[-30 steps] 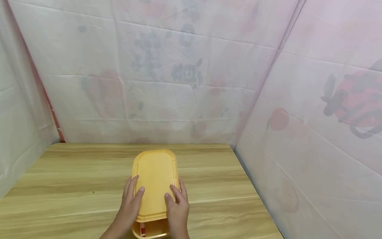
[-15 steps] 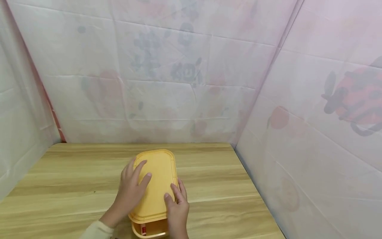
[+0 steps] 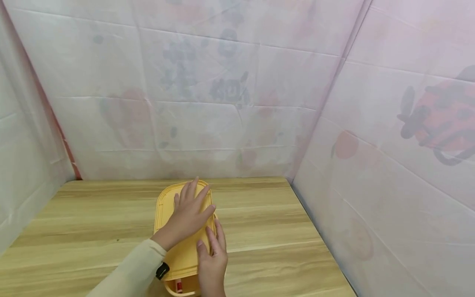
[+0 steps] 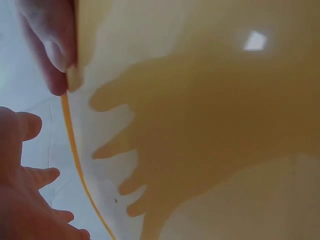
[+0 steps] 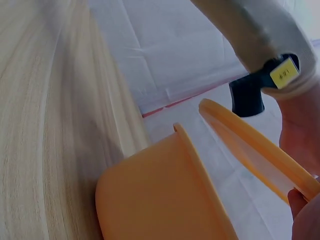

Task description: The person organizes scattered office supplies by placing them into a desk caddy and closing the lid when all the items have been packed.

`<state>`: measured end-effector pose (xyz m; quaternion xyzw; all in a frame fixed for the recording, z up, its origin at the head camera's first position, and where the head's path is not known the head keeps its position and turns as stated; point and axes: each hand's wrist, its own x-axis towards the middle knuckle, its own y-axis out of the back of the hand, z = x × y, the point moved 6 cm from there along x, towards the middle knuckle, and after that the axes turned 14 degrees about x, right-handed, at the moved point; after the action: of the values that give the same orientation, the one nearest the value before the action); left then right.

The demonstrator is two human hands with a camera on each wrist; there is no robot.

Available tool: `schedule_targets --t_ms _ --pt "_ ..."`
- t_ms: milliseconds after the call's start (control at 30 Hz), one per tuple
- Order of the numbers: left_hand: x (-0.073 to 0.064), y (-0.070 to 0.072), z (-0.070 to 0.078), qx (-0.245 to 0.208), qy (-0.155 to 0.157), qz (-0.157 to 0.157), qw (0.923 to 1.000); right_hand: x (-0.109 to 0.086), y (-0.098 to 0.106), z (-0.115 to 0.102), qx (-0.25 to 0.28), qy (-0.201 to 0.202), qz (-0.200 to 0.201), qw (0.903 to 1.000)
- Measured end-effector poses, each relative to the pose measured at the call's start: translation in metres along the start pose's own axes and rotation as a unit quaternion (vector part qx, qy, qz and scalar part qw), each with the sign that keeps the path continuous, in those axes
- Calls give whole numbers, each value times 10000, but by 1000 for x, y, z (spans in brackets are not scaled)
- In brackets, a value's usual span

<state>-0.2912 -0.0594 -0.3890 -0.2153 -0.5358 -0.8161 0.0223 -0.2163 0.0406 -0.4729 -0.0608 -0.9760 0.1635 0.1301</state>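
A yellow lid [image 3: 182, 264] with rounded corners lies tilted over a yellow box [image 5: 160, 200]; a gap shows between lid and rim in the right wrist view. My right hand [image 3: 213, 262] pinches the lid's right edge, thumb on top. Over the lid's upper part, my left hand [image 3: 187, 216] has its fingers spread towards the far right edge, and in the left wrist view its shadow falls across the lid [image 4: 225, 120]. Through the box's near opening shows a small red-and-white item [image 3: 179, 285]; the rest of the inside is hidden.
The box stands on a wood-grain table [image 3: 274, 231]. Pale printed sheets [image 3: 204, 123] hang behind and at both sides of it. A black strap with a camera [image 5: 265, 82] sits on the left wrist and juts out over the lid.
My left hand has left the lid's left edge and swung across its top to the right. The lid has shifted left over the box. My right hand keeps its hold on the right edge.
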Motion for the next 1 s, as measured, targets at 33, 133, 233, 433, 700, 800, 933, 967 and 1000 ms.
schedule_targets --t_ms 33,133,233,433,700,800,933,967,1000 --pt "2 0 1 23 -3 -38 10000 -1 -2 -1 -36 73 -39 10000" --pt "6 -1 1 94 17 -131 9999 -4 -7 -7 -240 345 -173 9990" --pt "10 -2 1 180 19 -218 9996 -6 -12 -14 -542 770 -267 9952" --pt "16 1 7 194 -9 -342 9992 -8 -17 -24 -1229 1648 -348 9780" --pt "18 2 6 86 -22 -429 9990 -7 -15 -24 -1405 1366 -54 9806" --pt "20 1 4 30 -11 -304 9995 -6 -15 -22 -1101 996 20 9889" --pt "20 3 4 -1 -38 -130 9999 -6 -15 -23 -872 986 178 9911" --pt "21 4 4 -25 -40 -88 9999 -6 -15 -24 -800 1054 210 9910" --pt "21 6 5 -85 -63 -26 9999 -7 -16 -25 -749 1140 236 9904"
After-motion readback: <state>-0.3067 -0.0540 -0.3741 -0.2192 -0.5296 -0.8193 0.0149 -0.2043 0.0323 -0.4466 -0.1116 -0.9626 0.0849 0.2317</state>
